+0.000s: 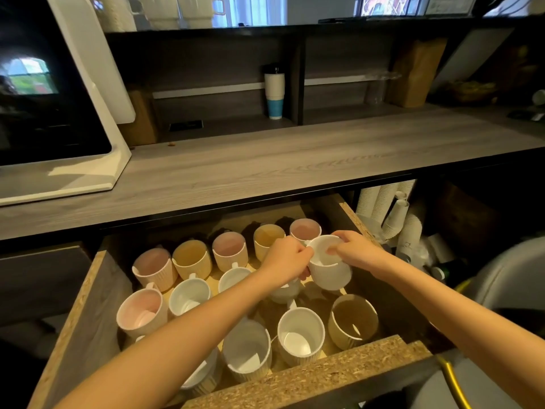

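Note:
An open drawer (306, 376) under the counter holds several ribbed mugs in white, pink and yellow. Both hands hold one white mug (330, 273) lifted a little above the drawer's back right part. My right hand (358, 249) grips its rim, with fingers curled over the far edge and into the mug. My left hand (287, 261) pinches the mug's left side, where its handle seems to be hidden. Below them stand a white mug (300, 335) and a yellow mug (354, 320) at the drawer's front.
A grey wooden counter (265, 163) runs above the drawer, with a white appliance (59, 113) at its left. A stack of cups (275, 93) stands in the shelf behind. Stacks of paper cups (395, 214) fill the space right of the drawer.

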